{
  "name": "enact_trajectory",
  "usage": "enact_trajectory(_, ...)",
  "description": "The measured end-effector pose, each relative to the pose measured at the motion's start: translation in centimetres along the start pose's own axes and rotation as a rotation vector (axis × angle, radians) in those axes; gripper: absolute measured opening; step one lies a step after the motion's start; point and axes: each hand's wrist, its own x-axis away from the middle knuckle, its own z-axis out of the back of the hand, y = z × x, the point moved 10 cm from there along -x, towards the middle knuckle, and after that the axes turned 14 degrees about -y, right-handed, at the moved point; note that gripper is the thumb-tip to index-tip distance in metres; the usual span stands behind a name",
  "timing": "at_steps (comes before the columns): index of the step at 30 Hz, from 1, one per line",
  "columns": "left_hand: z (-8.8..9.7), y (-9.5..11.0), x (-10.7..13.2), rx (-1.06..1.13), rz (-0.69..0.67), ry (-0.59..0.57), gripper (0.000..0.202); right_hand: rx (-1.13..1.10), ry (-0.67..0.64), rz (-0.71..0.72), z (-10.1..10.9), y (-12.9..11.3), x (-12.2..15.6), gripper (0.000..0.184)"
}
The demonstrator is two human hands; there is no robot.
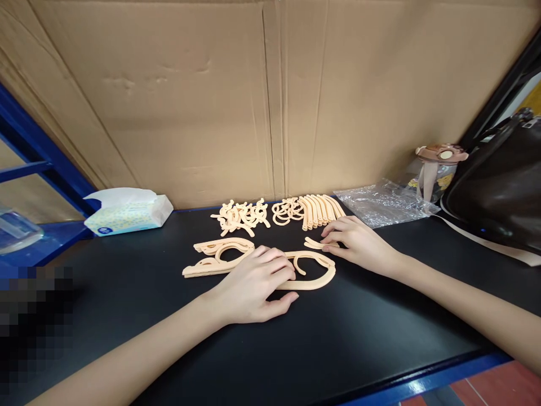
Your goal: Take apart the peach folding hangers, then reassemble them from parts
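My left hand is curled over a beige plastic folding hanger, its fingers on the near bar and the thumb in front of it. A thin curved hook shows inside that hanger. To the left, partly under my wrist and knuckles, lie more folded beige hangers. My right hand has its fingertips closed on a small curved beige strip lying on the table; part of it is hidden by the fingers. Just behind that hand is a row of curved beige hanger arms.
Along the cardboard wall lie a heap of small beige pieces and a pile of beige hooks. A tissue pack is at left. Clear plastic film, a bottle and a dark bag stand at right.
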Motion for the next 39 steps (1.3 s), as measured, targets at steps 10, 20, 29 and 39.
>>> enact_trajectory(10, 0.0, -1.1, 0.2, -0.202, 0.15, 0.019, 0.021, 0.034, 0.108, -0.013, 1.9, -0.5, 0.4, 0.016)
enact_trajectory(20, -0.8, -1.3, 0.1, -0.122, 0.142, -0.041, 0.025, -0.111, 0.25, -0.031, 3.4, -0.9, 1.6, 0.018)
enact_trajectory(29, -0.9, 1.0, -0.8, -0.246, 0.159, -0.027, 0.021, -0.607, 0.085, -0.123, 1.5, -1.2, 1.3, 0.02)
enact_trajectory(39, 0.7, 1.3, -0.1, -0.117, 0.131, 0.115, 0.02, -1.056, -0.027, 0.031, -0.4, -2.9, 0.1, 0.018)
